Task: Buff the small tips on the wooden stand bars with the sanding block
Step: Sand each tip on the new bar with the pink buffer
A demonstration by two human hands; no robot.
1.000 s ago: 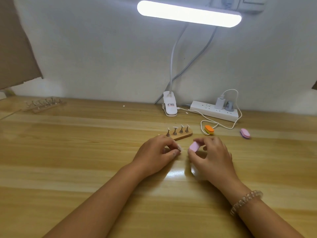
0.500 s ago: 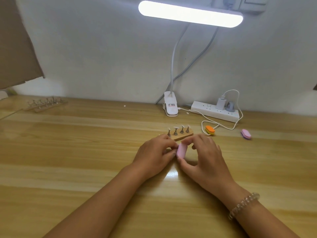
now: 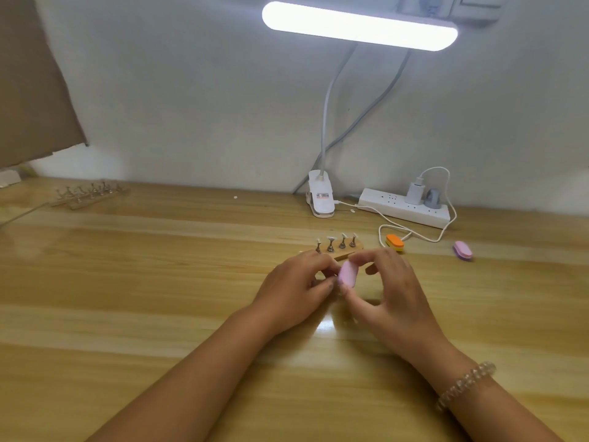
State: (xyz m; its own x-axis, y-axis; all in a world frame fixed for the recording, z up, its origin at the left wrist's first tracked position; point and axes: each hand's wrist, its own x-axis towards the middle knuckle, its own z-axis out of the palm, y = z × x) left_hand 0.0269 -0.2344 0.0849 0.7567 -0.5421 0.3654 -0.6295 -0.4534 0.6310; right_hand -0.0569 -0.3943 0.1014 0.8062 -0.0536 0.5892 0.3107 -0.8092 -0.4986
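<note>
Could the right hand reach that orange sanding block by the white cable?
Probably yes: the orange sanding block lies just past the right hand, only bare table between. But that hand is pinching the pink sanding block, so it would have to let go first.

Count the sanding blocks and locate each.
3: one pink block pinched in the right hand, one orange block by the white cable, one pink-purple block farther right. Others may be hidden.

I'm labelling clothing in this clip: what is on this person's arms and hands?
Both forearms are bare, no sleeves in view. The left hand wears nothing visible. The right hand is ungloved too, with a clear beaded bracelet around its wrist.
</note>
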